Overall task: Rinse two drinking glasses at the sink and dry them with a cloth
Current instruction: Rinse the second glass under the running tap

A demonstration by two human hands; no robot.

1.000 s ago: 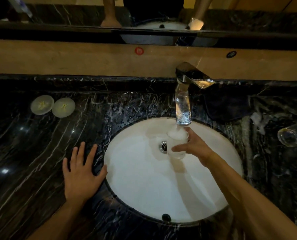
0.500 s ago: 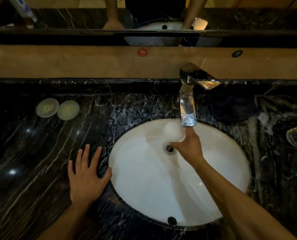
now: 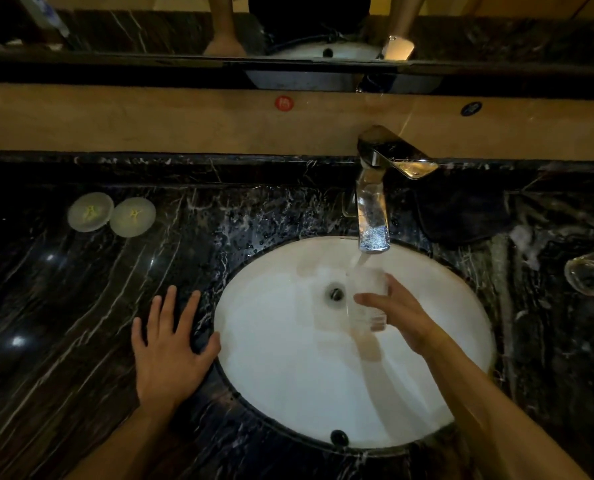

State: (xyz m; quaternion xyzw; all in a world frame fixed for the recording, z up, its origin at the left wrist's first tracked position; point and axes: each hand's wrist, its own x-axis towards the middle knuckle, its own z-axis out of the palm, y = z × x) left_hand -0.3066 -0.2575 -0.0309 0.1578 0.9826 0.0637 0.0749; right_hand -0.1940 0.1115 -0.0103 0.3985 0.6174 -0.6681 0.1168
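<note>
I hold a clear drinking glass (image 3: 368, 296) in my right hand (image 3: 404, 320). My fingers and thumb curl round its side, so the grip is closed on it. The glass is inside the white sink (image 3: 288, 375), right under the tap (image 3: 373, 216). I hold it there so the running water (image 3: 359, 259) falls in at the top. It looks about upright, but the glass is see-through and the light is dim, so I cannot tell how full it is.

My left hand (image 3: 171, 351) lies flat on the black marble counter (image 3: 63, 323), just left of the sink. The fingers are spread out and hold nothing. I think it is there to keep me steady while I lean in.

The second glass (image 3: 588, 273) waits on the counter far to the right of the sink. A dark cloth (image 3: 461, 216) lies just right of the tap, close by for drying. Two round white lids (image 3: 112, 214) sit far to the left of the tap.

I think I am only at the first rinse. The other glass and the drying are not yet done.
</note>
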